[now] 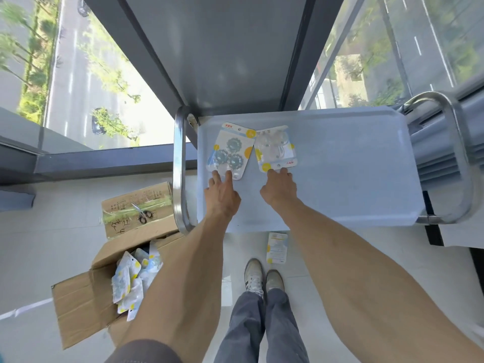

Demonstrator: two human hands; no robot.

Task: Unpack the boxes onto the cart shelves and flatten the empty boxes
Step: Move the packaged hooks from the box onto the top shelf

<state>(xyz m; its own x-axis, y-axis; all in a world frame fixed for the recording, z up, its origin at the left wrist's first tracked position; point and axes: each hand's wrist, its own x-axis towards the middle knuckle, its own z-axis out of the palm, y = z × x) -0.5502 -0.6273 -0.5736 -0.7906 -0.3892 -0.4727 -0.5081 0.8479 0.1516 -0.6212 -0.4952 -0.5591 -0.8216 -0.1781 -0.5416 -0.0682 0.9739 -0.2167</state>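
head view: the left hand [222, 195] lies open, fingers spread, fingertips pressing the near edge of a packet with three blue gear shapes [231, 151] on the cart's top shelf [340, 179]. the right hand [279, 188] is also open, fingertips on the near edge of a clear packet [276, 149] just beside the first; neither packet is gripped. the clear packet's contents are hard to make out. left of the cart, an open box [86, 302] holds more packets [131, 279], partly hidden by the left forearm. a closed box [136, 210] behind it carries scissors [142, 214]. one packet on the floor [276, 247] lies near the shoes.
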